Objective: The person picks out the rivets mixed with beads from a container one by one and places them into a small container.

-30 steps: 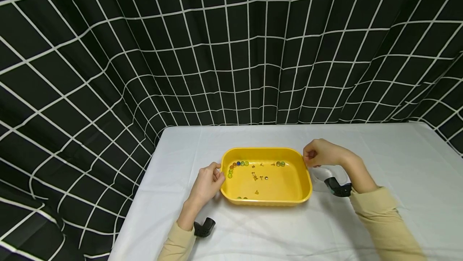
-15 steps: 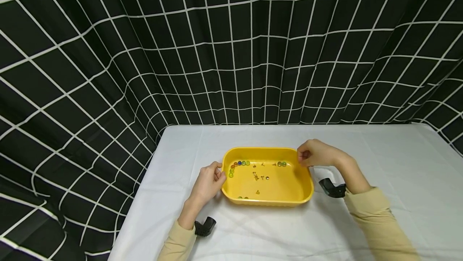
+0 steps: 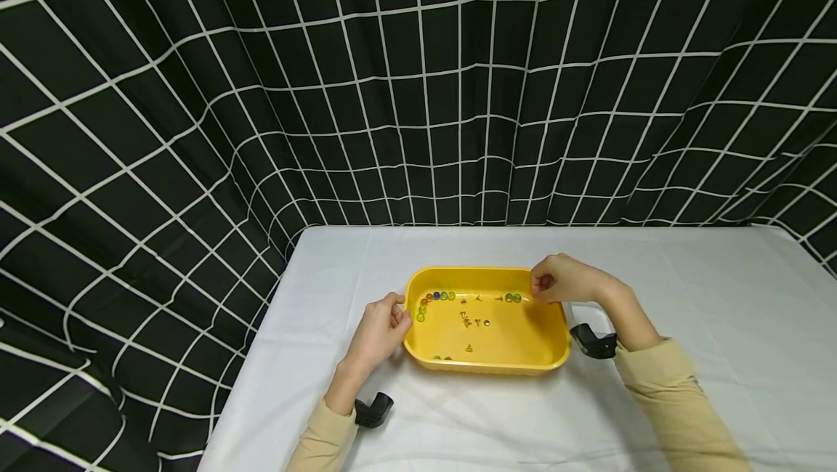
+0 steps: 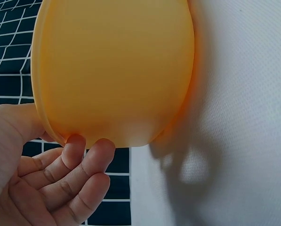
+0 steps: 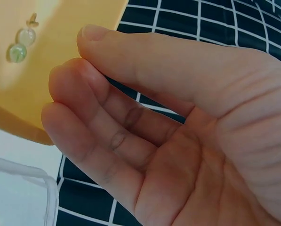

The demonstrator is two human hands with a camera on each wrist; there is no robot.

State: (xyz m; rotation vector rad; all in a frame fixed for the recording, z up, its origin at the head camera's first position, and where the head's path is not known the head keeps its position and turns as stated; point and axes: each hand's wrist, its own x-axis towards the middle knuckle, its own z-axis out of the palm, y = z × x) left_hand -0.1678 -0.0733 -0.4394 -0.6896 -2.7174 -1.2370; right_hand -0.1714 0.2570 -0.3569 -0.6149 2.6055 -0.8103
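A shallow yellow plastic tub (image 3: 490, 367) stands on the table, with glass marbles (image 3: 513, 298) along its walls and several small gold-coloured thumbtacks (image 3: 467, 322) scattered over its floor. My left hand (image 3: 378, 327) grips the tub's left end at the rim, thumb and fingers on either side of the wall. Over the tub's right end hovers my right hand (image 3: 572, 279), its fingers loosely curled and the thumb near the index fingertip. Nothing shows between those fingertips in the right wrist view. Two marbles (image 5: 21, 44) and a tack (image 5: 32, 20) lie beyond them.
A clear plastic container (image 5: 20, 188) sits just right of the tub, partly hidden under my right wrist. White cloth (image 3: 693, 276) covers the table. A black curtain with a white grid (image 3: 451, 131) hangs behind it.
My right hand has moved left, from beside the tub's right rim to over its inside. My left hand keeps its grip on the rim. The marbles and tacks lie unchanged.
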